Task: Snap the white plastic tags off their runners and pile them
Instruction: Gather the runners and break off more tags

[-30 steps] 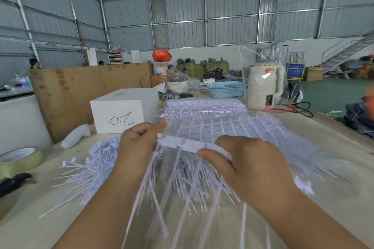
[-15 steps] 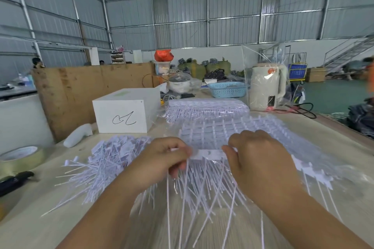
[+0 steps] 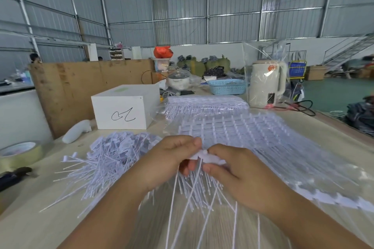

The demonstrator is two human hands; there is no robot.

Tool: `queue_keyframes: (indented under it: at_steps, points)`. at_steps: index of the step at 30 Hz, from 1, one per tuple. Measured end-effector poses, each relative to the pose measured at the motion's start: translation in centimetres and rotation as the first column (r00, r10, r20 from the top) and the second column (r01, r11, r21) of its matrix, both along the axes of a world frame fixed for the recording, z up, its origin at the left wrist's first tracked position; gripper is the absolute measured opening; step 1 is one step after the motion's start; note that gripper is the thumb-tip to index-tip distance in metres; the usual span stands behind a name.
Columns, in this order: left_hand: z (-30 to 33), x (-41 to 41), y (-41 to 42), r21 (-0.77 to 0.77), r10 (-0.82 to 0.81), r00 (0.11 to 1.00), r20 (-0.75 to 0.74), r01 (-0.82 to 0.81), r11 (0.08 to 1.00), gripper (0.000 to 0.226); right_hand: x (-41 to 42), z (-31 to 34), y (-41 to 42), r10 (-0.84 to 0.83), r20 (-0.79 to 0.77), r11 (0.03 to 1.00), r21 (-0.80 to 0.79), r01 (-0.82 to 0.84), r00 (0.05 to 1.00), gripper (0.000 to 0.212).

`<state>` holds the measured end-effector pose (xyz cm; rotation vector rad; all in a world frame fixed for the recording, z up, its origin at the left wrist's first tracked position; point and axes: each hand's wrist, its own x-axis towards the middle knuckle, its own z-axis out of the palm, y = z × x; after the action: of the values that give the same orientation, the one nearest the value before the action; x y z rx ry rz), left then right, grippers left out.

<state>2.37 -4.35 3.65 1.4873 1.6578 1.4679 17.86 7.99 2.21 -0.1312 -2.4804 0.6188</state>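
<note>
A short white runner strip of tags point(image 3: 208, 157) is held above the table, its thin stems hanging down toward me. My left hand point(image 3: 170, 159) pinches its left end between thumb and fingers. My right hand point(image 3: 236, 176) grips its right end, and the two hands nearly touch. A loose pile of snapped-off white tags point(image 3: 113, 159) lies on the table to the left. Under and beyond my hands spreads a layer of uncut tag sheets point(image 3: 253, 133), with a wrapped stack of tag sheets point(image 3: 204, 105) behind it.
A white box point(image 3: 125, 111) with a black scribble stands at the back left, a white bottle point(image 3: 78, 131) beside it. A tape roll point(image 3: 20, 153) and a dark tool point(image 3: 14, 177) sit at the left edge. A bagged kettle point(image 3: 267, 85) and blue basket point(image 3: 227, 86) stand behind.
My hands have closed in on each other, so the strip between them is now much shorter. The strip has dropped lower and my view has tilted slightly down.
</note>
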Motion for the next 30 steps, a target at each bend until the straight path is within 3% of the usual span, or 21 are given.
queue_keyframes:
  at_steps: [2,4,10,12,15,17,19,21,23,25,30]
  points:
    - [0.0,-0.1,-0.1,-0.067,0.035,0.999,-0.016,-0.036,0.997,0.053,-0.1,-0.2,0.1,-0.023,0.011,0.999,0.035,0.022,1.000,0.010]
    - [0.1,0.1,0.0,-0.087,0.115,0.992,-0.048,-0.119,0.989,0.045,-0.2,-0.3,-0.1,-0.052,0.003,0.995,0.087,0.052,0.999,0.014]
    - [-0.5,1.8,2.2,0.127,0.333,0.935,0.119,-0.347,0.929,0.047,-0.9,0.1,-0.7,-0.201,-0.153,0.971,0.102,0.217,0.968,0.015]
    - [-0.5,1.5,2.3,0.149,0.471,0.870,0.150,-0.490,0.859,0.051,-0.9,0.2,-0.6,-0.263,-0.215,0.958,0.058,0.281,0.940,0.019]
    - [-0.1,-0.9,1.2,0.114,0.589,0.732,0.343,-0.655,0.747,0.060,-0.2,0.6,-0.1,-0.298,-0.359,0.950,-0.017,0.313,0.885,0.028]
    - [0.3,-1.8,0.5,0.109,0.627,0.715,0.310,-0.681,0.724,0.059,0.2,0.9,-0.2,-0.223,-0.325,0.972,-0.004,0.234,0.919,0.028]
    - [0.5,-1.1,0.5,0.118,0.611,0.778,0.146,-0.626,0.771,0.044,0.3,0.9,-0.6,-0.137,-0.187,0.987,0.063,0.151,0.973,0.016]
    - [0.3,0.6,0.7,0.079,0.424,0.903,0.072,-0.429,0.900,0.027,0.2,0.7,-0.8,-0.110,-0.044,0.984,0.135,0.116,0.993,0.022]
    - [0.1,1.9,0.7,0.009,0.204,0.978,0.045,-0.204,0.979,0.042,0.0,0.6,-0.6,-0.108,0.041,0.983,0.152,0.101,0.993,0.033]
    - [0.0,2.4,0.6,-0.009,0.127,0.992,0.016,-0.126,0.992,0.055,-0.1,0.5,-0.4,-0.093,0.091,0.989,0.122,0.081,0.991,0.042]
    - [-0.5,2.3,1.0,-0.015,0.144,0.985,-0.091,-0.146,0.989,0.059,-0.2,0.4,-0.2,-0.080,0.107,0.995,0.069,0.073,0.991,0.066]
